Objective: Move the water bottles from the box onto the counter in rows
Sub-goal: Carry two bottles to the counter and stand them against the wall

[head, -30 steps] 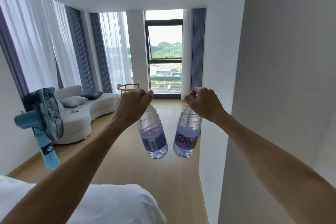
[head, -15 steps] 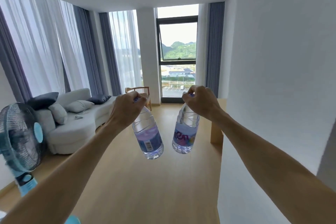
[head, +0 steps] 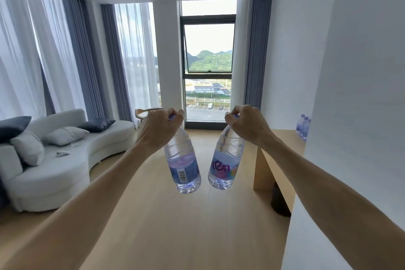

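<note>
Head view: each hand's grip pinches a bottle's cap, bases seemingly angled inward.

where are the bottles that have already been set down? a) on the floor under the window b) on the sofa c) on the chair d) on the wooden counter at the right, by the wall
d: a cluster of bottles stands on the wooden counter at the right, partly hidden by the wall edge.

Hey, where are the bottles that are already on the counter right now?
In the head view, the bottles on the counter stand at far right, partly hidden by the white wall, on the wooden counter beyond the right hand.
</note>
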The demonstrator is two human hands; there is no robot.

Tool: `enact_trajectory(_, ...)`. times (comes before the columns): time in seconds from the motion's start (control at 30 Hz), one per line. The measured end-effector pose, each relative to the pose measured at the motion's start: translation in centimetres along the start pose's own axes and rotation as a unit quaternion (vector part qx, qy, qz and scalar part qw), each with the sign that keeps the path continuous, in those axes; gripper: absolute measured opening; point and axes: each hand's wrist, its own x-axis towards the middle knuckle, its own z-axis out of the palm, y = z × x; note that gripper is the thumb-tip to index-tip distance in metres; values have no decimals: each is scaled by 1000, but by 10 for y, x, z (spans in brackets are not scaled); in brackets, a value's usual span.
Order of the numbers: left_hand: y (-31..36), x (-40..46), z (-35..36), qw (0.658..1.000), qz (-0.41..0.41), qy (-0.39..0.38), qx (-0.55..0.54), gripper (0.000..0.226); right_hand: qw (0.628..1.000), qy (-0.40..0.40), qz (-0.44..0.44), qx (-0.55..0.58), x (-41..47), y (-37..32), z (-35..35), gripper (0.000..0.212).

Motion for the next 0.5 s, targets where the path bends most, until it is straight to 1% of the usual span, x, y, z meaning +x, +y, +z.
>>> enact_trajectory(0.27,-56,134,105,999,20,-29,-25,41,998,33,45,7,132,86,48,20)
enact_trajectory(0.37,-74,173,149,999,29,-30,-32,44,998,35,51,7,173,123,68,19)
enact_trajectory(0.5,-102,234,215,997,46,-46,-47,41,998,34,59,7,237,181,94,23)
